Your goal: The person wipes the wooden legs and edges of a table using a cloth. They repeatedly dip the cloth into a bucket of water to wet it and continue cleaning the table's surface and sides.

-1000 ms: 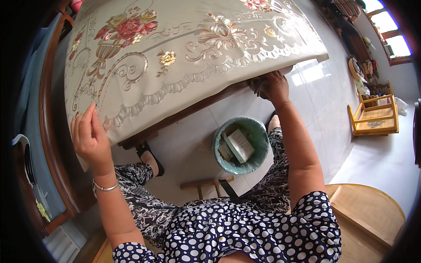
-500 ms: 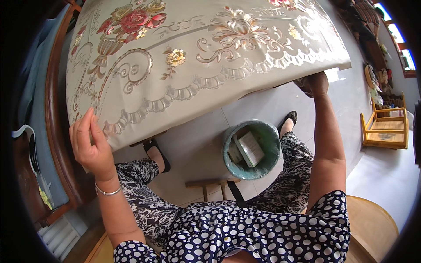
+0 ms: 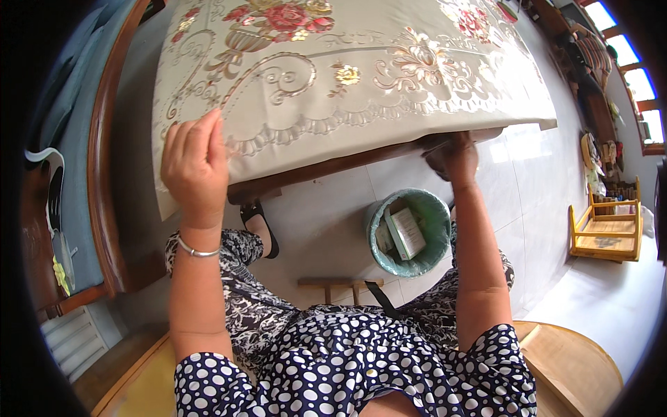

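Observation:
A cream tablecloth (image 3: pixel 347 97) with embossed scrolls and red and yellow flowers covers a table, whose dark wooden edge (image 3: pixel 326 167) shows beneath its front hem. Over the cloth's near left corner is my left hand (image 3: pixel 198 167); its thumb and fingers are pressed together, and anything between them is too small to make out. My right hand (image 3: pixel 458 160) reaches to the front hem at the right, its fingers partly beneath the cloth. They are closed around a dark brown thing (image 3: pixel 435 161) that is mostly in shadow.
A bin (image 3: pixel 373 243) lined with a green bag stands on the floor between my feet, with a white box (image 3: pixel 406 233) in it. A low wooden stool (image 3: pixel 333 283) is close by. To the left is a wood-framed blue sofa (image 3: pixel 76 174); to the right, a small yellow chair (image 3: pixel 608 233).
The table's dark front edge has come into sight below the hem. Both hands have shifted relative to my body, the right one inward and the left one farther forward. The view has shifted too.

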Available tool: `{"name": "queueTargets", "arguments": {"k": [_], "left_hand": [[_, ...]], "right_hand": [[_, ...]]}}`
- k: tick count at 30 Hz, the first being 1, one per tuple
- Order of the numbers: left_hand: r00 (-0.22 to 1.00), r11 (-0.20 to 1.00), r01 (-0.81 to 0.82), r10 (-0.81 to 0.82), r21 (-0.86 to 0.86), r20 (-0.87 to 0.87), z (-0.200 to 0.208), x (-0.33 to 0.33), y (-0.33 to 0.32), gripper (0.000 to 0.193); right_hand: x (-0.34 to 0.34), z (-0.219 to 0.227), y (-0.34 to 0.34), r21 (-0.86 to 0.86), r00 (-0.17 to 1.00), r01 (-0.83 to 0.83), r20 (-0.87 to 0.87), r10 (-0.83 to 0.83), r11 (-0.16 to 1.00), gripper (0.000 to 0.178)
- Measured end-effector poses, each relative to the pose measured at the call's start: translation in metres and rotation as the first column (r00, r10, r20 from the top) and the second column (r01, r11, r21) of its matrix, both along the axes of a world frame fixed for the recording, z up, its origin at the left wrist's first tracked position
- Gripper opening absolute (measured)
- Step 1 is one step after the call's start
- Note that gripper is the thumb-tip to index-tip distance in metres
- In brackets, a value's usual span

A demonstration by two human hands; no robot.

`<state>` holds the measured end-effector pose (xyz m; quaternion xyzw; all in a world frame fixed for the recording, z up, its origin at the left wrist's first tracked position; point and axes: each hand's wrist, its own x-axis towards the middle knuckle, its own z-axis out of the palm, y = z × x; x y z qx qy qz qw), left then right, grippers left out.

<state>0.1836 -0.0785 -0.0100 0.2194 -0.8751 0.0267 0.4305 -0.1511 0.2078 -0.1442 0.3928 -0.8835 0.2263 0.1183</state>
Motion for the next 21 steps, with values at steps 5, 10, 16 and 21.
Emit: {"name": "queueTargets", "arguments": {"k": [5, 10, 16, 21], "left_hand": [[1.0, 1.0, 0.007, -0.007, 0.009, -0.02, 0.001, 0.0, 0.0, 0.012], [1.0, 0.996, 0.028, -0.027, 0.087, -0.011, 0.001, 0.004, -0.001, 0.013], [0.997, 0.995, 0.037, -0.044, 0.089, 0.07, 0.009, 0.012, 0.006, 0.015], [0.978, 0.967, 0.194, -0.203, 0.165, 0.039, 0.032, 0.019, 0.028, 0.016]], "right_hand": [[0.081, 0.007, -0.046, 0.014, 0.969, -0.222, 0.11, 0.219, 0.975, 0.042], [0.168, 0.009, -0.093, 0.117, 0.933, -0.357, 0.006, 0.359, 0.927, 0.034], [0.245, 0.007, -0.144, 0.03, 0.837, -0.542, -0.067, 0.543, 0.84, 0.032], [0.292, 0.013, -0.171, 0.109, 0.797, -0.588, -0.088, 0.597, 0.801, 0.036]]}}
